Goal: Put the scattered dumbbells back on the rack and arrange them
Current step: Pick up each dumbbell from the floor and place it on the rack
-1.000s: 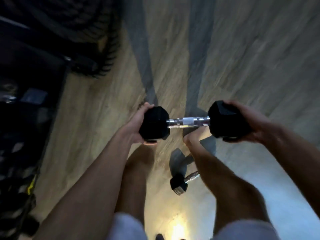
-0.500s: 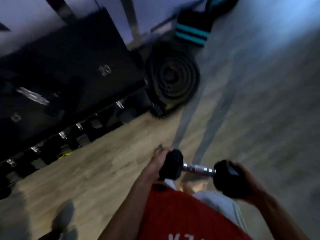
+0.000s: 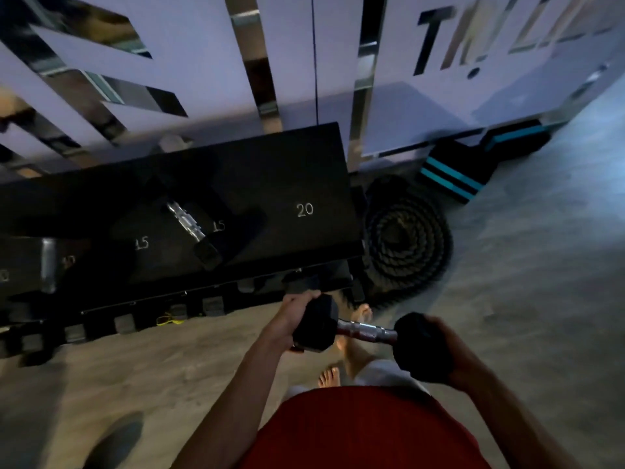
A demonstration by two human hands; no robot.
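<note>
Head view, looking down: a black dumbbell point(image 3: 363, 330) is held in the air at the person's waist, above the floor point(image 3: 541, 265) and just in front of the right end of the rack point(image 3: 304, 157); the left hand point(image 3: 292, 314) curls round its left head, the right hand point(image 3: 451, 355) grips its right head, the steel handle bare between them; on the rack's top shelf a second dumbbell point(image 3: 187, 220) lies askew by a "15" mark, left of a "20" mark; a coiled rope point(image 3: 406, 238) lies beside the rack's right end.

Lower centre, a black dumbbell point(image 3: 367, 336) with a silver bar; a black rack point(image 3: 304, 170) with white numbers; upper right, black steps point(image 3: 453, 170) striped teal; below, a red shirt point(image 3: 365, 431).
</note>
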